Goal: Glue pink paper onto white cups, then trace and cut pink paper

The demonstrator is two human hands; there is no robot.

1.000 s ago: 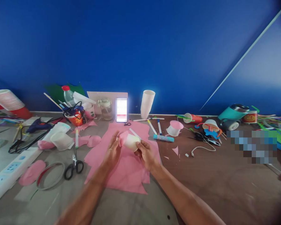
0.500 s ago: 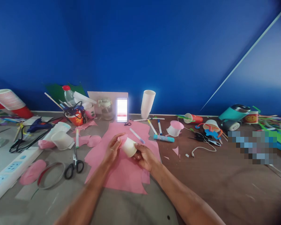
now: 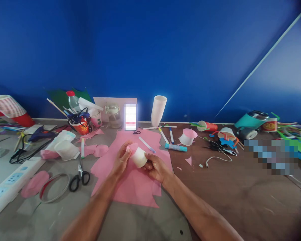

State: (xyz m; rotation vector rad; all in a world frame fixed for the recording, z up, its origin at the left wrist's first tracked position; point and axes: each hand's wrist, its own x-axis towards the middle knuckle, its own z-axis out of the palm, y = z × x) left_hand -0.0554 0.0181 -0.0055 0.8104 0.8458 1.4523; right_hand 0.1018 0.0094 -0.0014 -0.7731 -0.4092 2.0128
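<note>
A white paper cup (image 3: 140, 159) lies tilted between my hands, above a large sheet of pink paper (image 3: 130, 190). My right hand (image 3: 157, 168) grips the cup's right side, thumb on top and fingers curled beneath. On the left, my left hand (image 3: 122, 160) pinches a small pink paper piece (image 3: 133, 147) against the cup's end. The fingertips under the cup are hidden. Just beyond the cup, a capped marker (image 3: 147, 145) rests on the pink sheet. Black-handled scissors (image 3: 79, 177) lie left of my left forearm.
A stack of white cups (image 3: 158, 110) stands at the back by a lit phone (image 3: 130, 117). A pink-topped cup (image 3: 188, 138) and a light-blue tube (image 3: 176, 147) lie to the right. At left are a power strip (image 3: 17, 182), a tape ring (image 3: 54, 188) and a glue gun (image 3: 41, 133).
The pink piece shows more above the cup's end, and my left fingers have shifted slightly. The cup has turned a little in my hands and stays held in place.
</note>
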